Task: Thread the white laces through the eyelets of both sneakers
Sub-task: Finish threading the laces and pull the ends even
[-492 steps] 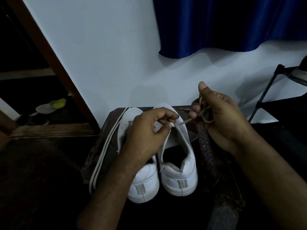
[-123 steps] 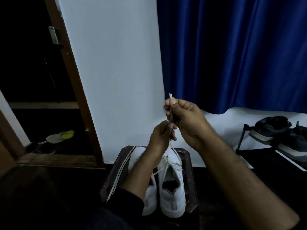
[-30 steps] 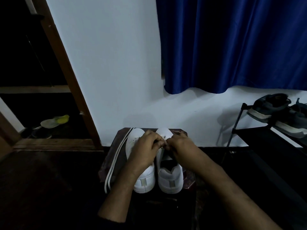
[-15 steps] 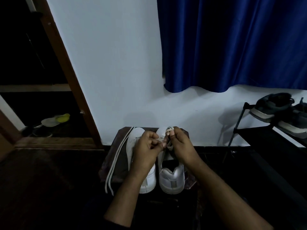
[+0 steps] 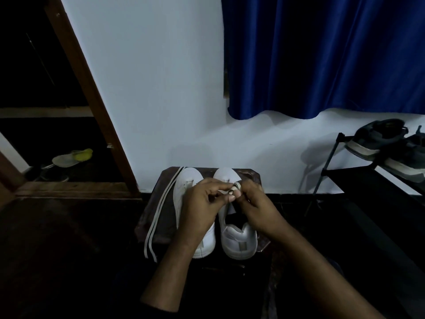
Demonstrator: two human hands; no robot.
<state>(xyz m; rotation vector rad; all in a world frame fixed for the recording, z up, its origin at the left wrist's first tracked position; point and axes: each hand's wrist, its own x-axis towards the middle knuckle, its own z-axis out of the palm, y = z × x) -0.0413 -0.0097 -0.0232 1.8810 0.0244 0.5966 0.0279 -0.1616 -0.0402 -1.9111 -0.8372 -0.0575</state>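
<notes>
Two white sneakers stand side by side, heels toward me, on a small dark stool. My left hand reaches over the left sneaker and pinches the white lace above the right sneaker. My right hand is closed on the same lace, with a small loop of it showing between the fingertips. The right sneaker's eyelets are hidden under both hands. A second white lace, doubled, lies loose on the stool to the left of the left sneaker.
A white wall rises just behind the stool, with a blue curtain above right. A black shoe rack with dark shoes stands at right. A brown door frame and a dark doorway are at left.
Over the last second both hands stayed over the right sneaker's front, lifting slightly with the lace; a small loop now shows at my right fingertips. Earlier the lace was pulled high up.
</notes>
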